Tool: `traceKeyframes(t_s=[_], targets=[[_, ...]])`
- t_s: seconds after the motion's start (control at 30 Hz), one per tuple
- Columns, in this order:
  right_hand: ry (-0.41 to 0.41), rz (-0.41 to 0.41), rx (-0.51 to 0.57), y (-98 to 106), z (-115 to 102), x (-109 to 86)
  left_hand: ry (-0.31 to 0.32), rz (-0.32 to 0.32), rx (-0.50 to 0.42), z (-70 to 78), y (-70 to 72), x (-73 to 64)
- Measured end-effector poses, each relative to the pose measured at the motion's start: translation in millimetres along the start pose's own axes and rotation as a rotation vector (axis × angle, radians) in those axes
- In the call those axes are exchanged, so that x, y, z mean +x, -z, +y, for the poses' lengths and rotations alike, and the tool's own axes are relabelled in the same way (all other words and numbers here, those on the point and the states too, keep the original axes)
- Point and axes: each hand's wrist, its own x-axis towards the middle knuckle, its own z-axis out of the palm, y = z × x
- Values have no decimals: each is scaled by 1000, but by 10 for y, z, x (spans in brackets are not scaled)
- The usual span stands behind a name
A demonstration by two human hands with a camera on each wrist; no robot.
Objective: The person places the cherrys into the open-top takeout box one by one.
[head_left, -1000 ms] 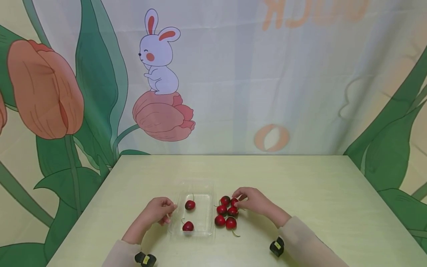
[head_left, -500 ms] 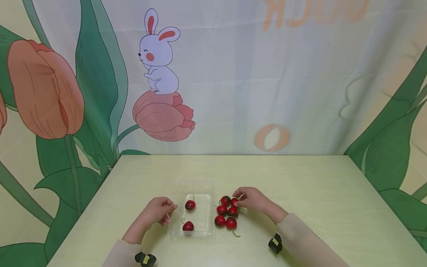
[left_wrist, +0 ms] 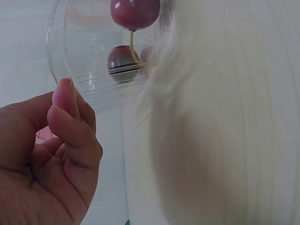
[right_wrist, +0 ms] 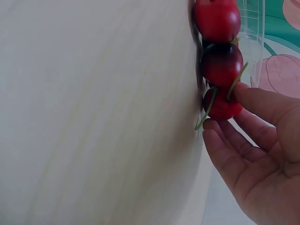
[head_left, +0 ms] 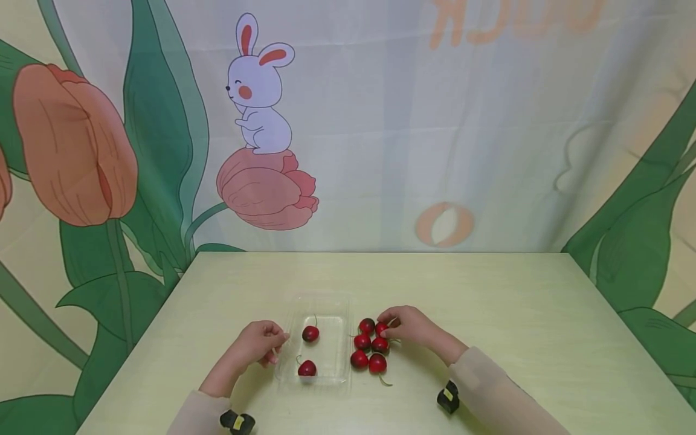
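A clear plastic box [head_left: 330, 350] lies on the table with two cherries inside: the farther cherry [head_left: 310, 333] and the nearer cherry [head_left: 307, 368]. My left hand [head_left: 260, 345] pinches the box's left rim between thumb and fingertips, as the left wrist view shows at the rim [left_wrist: 65, 70]. Right of the box, several dark red cherries with green stems sit in a tight cluster, such as the front cherry [head_left: 377, 364]. My right hand [head_left: 410, 326] holds the cherry [right_wrist: 220, 104] at the cluster's far right corner, thumb on one side and fingers on the other.
The pale yellow table [head_left: 489, 284] reaches back to a printed cloth [head_left: 359, 121] with a rabbit and tulips. Black wrist cameras, one on the left wrist [head_left: 237, 422] and one on the right wrist [head_left: 448, 397], hang close over the table.
My right wrist and sleeve have shifted very slightly left, fingers staying at the same cherry. The left hand, the box and the cherries stand as before.
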Motion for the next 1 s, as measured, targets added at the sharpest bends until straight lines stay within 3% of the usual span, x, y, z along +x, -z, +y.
traceKeyframes(t_s=[1.0], targets=[[-18,20,6,27,-47,-29,-11,-4,-7,-4,7,-12]])
